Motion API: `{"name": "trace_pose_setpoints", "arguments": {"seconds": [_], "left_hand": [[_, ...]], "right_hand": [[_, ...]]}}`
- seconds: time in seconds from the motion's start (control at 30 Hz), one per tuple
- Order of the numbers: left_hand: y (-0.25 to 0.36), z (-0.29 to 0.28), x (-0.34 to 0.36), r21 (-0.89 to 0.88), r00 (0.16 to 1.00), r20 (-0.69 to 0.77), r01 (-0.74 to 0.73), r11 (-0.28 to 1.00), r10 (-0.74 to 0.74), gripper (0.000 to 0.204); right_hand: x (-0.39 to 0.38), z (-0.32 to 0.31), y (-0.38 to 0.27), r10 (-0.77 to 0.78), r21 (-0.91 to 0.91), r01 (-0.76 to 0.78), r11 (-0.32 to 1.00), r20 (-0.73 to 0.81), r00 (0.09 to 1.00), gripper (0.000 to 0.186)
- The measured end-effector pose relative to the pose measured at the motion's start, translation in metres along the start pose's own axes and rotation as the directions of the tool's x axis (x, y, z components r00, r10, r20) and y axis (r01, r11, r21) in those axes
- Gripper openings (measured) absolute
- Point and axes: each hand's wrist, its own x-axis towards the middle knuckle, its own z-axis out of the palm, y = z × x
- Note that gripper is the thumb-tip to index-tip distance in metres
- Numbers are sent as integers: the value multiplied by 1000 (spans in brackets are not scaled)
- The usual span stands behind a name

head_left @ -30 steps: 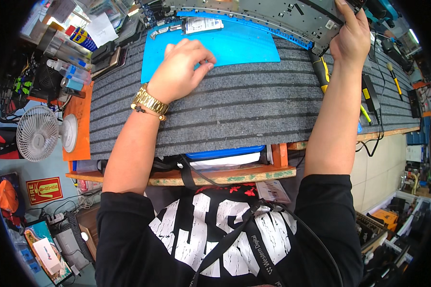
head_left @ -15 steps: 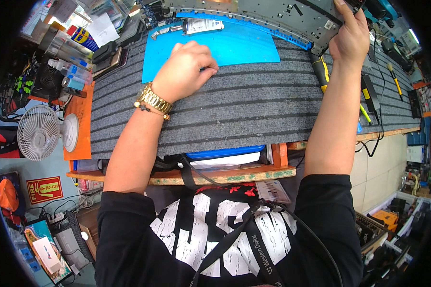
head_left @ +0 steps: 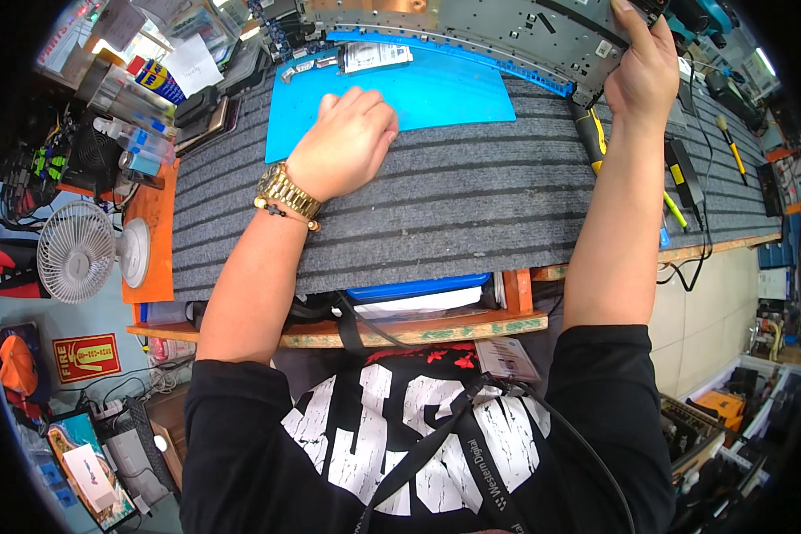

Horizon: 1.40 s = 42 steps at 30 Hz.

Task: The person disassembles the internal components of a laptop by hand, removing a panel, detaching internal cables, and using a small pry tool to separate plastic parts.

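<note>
A large grey metal chassis panel (head_left: 516, 40) with a blue strip along its near edge is tilted up at the far side of the bench. My right hand (head_left: 643, 84) grips its right end, the thumb over the edge. Over the near part of a light blue mat (head_left: 454, 98), my left hand (head_left: 347, 142) is curled closed with its back upward; whatever its fingers may hold is hidden. On the mat, just beyond that hand, lies a silver hard drive (head_left: 378, 56) with a metal bracket at its left end.
Grey striped carpet (head_left: 436, 205) covers the bench. A yellow-and-black tool (head_left: 590, 138) lies beside my right forearm, with a black adapter (head_left: 683, 169) and a brush (head_left: 732, 151) farther right. A white fan (head_left: 76, 252) and a blue spray can (head_left: 158, 82) stand left.
My left hand has shifted slightly down and its fingers have curled in more. The right hand keeps its grip on the chassis panel, and the whole view has moved a little.
</note>
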Motion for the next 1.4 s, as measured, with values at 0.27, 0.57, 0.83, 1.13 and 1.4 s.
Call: {"name": "trace_pose_setpoints", "arguments": {"seconds": [0.27, 0.57, 0.83, 1.13, 1.4], "left_hand": [[-4, -12, 0, -105, 998, -35, -52, 993, 49, 8], [-9, -7, 1, -98, 998, -16, -63, 993, 62, 6], [5, -5, 5, -92, 997, -63, -52, 994, 46, 8], [7, -3, 3, 15, 998, -13, -60, 998, 60, 7], [12, -3, 3, 73, 999, 14, -36, 997, 35, 5]], "right_hand": [[-1, 3, -2, -11, -20, 11, 1000, 1, 1000, 29], [-5, 3, 0, 10, -46, -13, 999, -55, 998, 26], [-9, 15, 3, -26, 9, 26, 1000, -18, 1000, 32], [-15, 23, -2, 37, 34, -36, 999, -20, 999, 23], [-17, 28, -5, 72, 17, -72, 997, -45, 996, 21]]}}
